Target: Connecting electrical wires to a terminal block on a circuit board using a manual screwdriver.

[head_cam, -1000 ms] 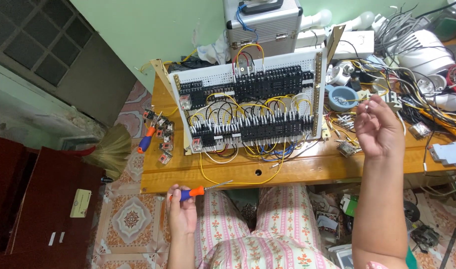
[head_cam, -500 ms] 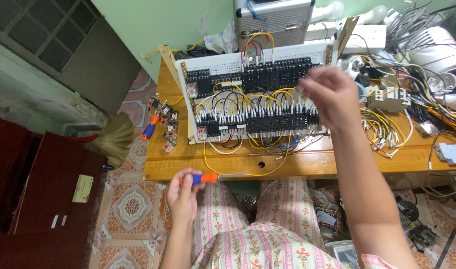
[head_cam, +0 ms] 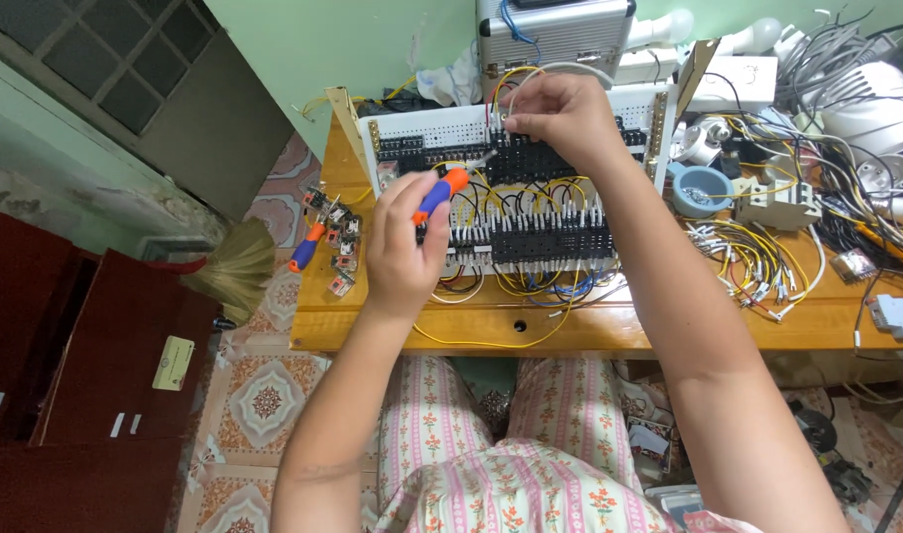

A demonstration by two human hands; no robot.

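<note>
Left hand [head_cam: 400, 247] clenched round an orange-and-blue screwdriver [head_cam: 434, 194], tip aimed at the upper terminal row. Right hand [head_cam: 560, 116] pinching a wire end at the top of the wiring board [head_cam: 530, 197], just beyond the left. Many yellow and black wires already seated; loose yellow wires [head_cam: 757, 262] waiting right of the hands on the counter [head_cam: 590, 331].

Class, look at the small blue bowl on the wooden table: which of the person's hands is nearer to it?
Right. The right hand is at the wiring panel's upper row, just left of the blue bowl. The left hand, gripping an orange-and-blue screwdriver, is farther left.
</note>
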